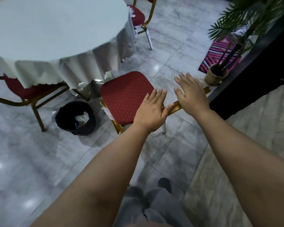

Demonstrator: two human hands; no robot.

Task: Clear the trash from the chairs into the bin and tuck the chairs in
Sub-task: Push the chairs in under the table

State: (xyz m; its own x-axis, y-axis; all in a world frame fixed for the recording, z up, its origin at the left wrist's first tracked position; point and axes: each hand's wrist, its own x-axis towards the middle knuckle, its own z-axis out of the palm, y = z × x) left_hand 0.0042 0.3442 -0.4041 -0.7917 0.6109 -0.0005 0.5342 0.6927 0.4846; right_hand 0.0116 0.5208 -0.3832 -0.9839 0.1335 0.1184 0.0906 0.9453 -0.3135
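A red dotted chair [125,95] with a gold frame stands pulled out from the round table [52,30], its seat bare. My left hand [152,110] and my right hand [191,94] lie flat, fingers spread, on the gold top rail of its backrest [175,107]. A black-lined bin [75,117] with white crumpled paper inside stands on the floor left of the chair. Another red chair [136,15] at the table's far side has white paper scraps on its seat edge. A third chair [23,94] at the left sits partly under the tablecloth.
A potted palm in a woven basket [216,76] stands close to the right of the chair, by a pink striped mat [220,53]. A dark wall or counter [261,76] runs along the right. Grey marble floor lies behind me; my legs [152,208] show below.
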